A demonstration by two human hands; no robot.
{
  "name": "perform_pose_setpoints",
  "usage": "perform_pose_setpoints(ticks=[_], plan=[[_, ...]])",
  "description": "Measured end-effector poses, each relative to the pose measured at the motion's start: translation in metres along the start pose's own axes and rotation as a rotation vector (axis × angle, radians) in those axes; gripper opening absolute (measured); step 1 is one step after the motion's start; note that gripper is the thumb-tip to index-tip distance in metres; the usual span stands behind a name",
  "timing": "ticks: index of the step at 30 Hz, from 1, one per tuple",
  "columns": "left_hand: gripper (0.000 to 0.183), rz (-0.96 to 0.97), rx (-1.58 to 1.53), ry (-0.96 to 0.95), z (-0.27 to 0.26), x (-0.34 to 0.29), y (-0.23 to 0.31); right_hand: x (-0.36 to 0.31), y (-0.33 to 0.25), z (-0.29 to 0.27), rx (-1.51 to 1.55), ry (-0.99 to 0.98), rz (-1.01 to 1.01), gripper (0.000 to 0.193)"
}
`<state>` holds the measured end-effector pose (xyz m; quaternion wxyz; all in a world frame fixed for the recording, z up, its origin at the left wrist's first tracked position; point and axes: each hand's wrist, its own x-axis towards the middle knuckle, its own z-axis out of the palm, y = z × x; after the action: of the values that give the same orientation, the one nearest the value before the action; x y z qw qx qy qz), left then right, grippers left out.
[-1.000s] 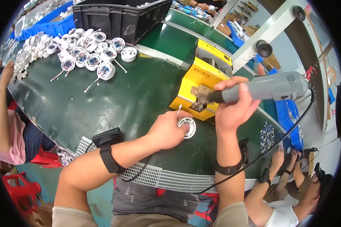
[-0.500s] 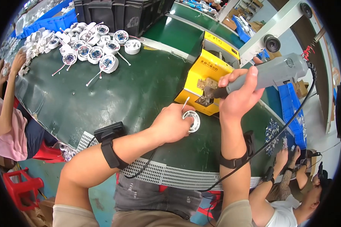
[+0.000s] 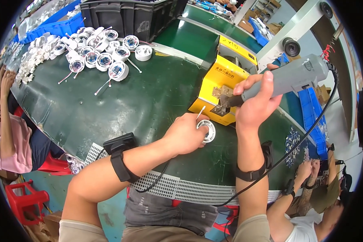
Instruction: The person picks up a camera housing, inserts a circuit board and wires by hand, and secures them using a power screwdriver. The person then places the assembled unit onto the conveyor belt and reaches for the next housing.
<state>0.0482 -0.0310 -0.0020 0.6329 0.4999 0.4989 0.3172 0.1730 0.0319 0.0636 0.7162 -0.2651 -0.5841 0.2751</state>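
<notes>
My left hand (image 3: 185, 134) is closed around a white round plastic housing (image 3: 208, 131), its ring-shaped open side turned up. A short white wire with a small connector (image 3: 202, 110) sticks up beside my fingers. In my right hand (image 3: 257, 101) is a grey electric screwdriver (image 3: 288, 80), gripped with the thumb along its body. Its dark nose points left at the metal outlet on the front of a yellow screw feeder (image 3: 230, 70). Whether the tip touches the outlet I cannot tell. The housing is just below the feeder, apart from it.
Several white housings with blue circuit boards (image 3: 105, 60) and trailing wires are heaped at the far left. Behind them stands a black crate (image 3: 117, 20). The screwdriver's black cable (image 3: 306, 133) loops down across my right forearm. Co-workers sit left and right; small parts (image 3: 292, 147) lie at the right.
The whole view has shifted slightly. My hands keep nearly the same grips and places by the feeder. At the left, a co-worker's hand has drawn back from the white parts.
</notes>
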Motion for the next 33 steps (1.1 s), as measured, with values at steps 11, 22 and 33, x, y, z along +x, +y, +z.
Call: perform_pose_setpoints(ticks=[11, 22, 33], plan=[[0.031, -0.018, -0.109, 0.004, -0.004, 0.006, -0.001, -0.034, -0.018, -0.001, 0.069, -0.02, 0.093, 0.035], [0.029, 0.03, -0.137, -0.004, -0.002, 0.007, -0.006, -0.062, -0.019, -0.004, 0.122, -0.068, 0.153, 0.04], [0.028, 0.018, -0.138, 0.005, -0.002, 0.006, -0.004, -0.063, -0.015, -0.005, 0.142, -0.087, 0.191, 0.038]])
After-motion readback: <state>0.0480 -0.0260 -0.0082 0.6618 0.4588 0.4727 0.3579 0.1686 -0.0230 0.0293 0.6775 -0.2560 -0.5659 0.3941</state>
